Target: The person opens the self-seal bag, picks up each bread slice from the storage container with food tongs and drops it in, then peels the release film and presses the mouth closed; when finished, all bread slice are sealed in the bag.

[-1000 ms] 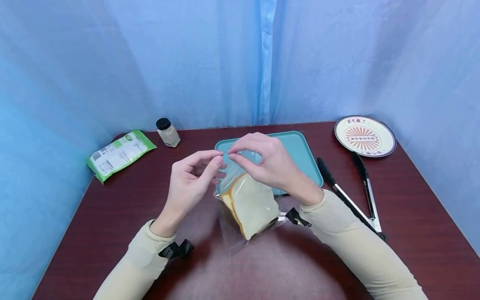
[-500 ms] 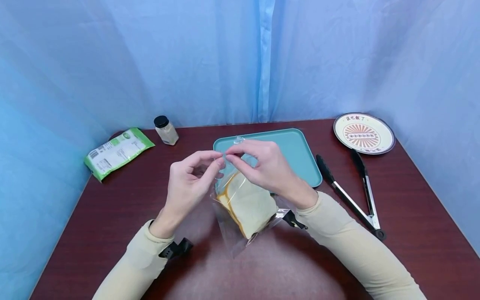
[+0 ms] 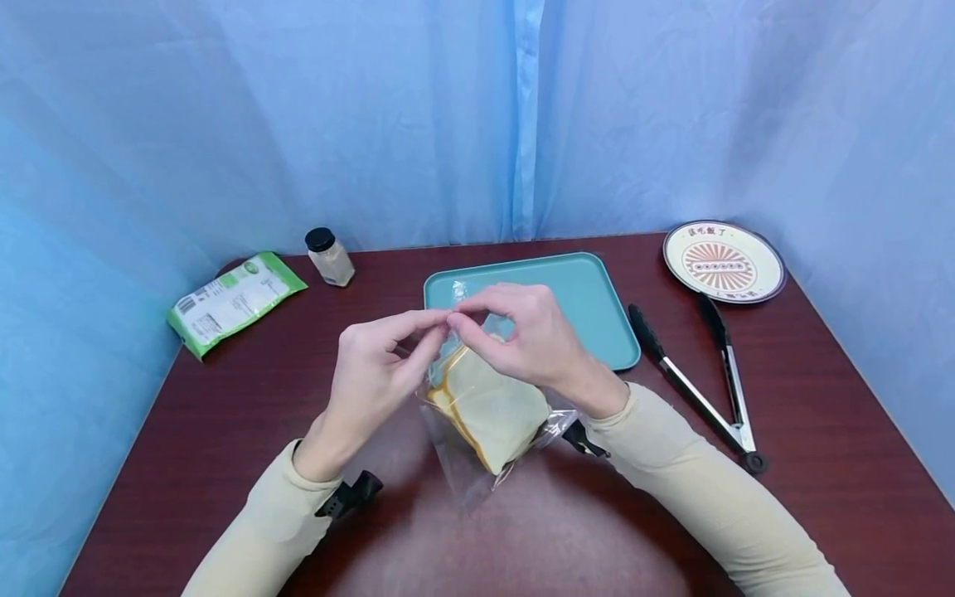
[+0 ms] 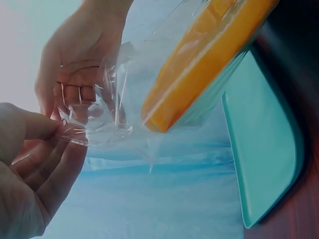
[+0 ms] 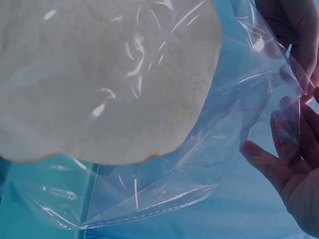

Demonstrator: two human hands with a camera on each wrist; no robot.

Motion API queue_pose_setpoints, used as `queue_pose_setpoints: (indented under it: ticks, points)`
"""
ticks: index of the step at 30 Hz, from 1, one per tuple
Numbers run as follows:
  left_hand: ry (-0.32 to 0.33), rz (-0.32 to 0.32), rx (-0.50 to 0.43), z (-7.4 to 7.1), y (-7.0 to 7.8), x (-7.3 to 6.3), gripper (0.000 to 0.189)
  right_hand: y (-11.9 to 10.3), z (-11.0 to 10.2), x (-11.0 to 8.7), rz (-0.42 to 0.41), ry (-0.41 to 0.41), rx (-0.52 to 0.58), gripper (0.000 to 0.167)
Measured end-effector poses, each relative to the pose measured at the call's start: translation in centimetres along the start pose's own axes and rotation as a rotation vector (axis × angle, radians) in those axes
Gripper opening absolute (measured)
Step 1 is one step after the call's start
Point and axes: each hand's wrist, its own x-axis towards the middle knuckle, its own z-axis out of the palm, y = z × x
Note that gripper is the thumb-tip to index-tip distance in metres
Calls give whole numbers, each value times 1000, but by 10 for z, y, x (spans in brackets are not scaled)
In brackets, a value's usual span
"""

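Slices of bread [image 3: 496, 406] with a golden crust hang inside a clear plastic bag [image 3: 466, 481], held up over the near side of the table. My left hand [image 3: 380, 356] pinches the bag's gathered top edge between thumb and forefinger, seen close in the left wrist view. Right beside it, my right hand [image 3: 525, 332] pinches the same edge, and the fingertips of both hands meet there. In the right wrist view, the flat face of the bread [image 5: 109, 79] fills much of the frame behind shiny film.
A teal tray [image 3: 589, 307] lies behind the bag. Tongs [image 3: 734, 406] with black tips rest spread at the right, below a patterned plate [image 3: 724, 261]. At the back left are a green-and-white packet [image 3: 237, 303] and a black-lidded jar [image 3: 331, 259]. Blue curtains surround the table.
My fingertips have come together at the bag's top edge; the left thumb and forefinger have closed into a pinch. The bag with the bread has shifted slightly left.
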Motion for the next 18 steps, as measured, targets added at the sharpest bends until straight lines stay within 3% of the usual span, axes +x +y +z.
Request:
queue_pose_setpoints:
  ticks: [12,18]
  points:
    - [-17,-3,19,1,0,0,15,-1,-1,-1,128,4,92,6]
    - [-60,-65,-49,0,0,1,12,-4,-4,-1,247,-42,180,6]
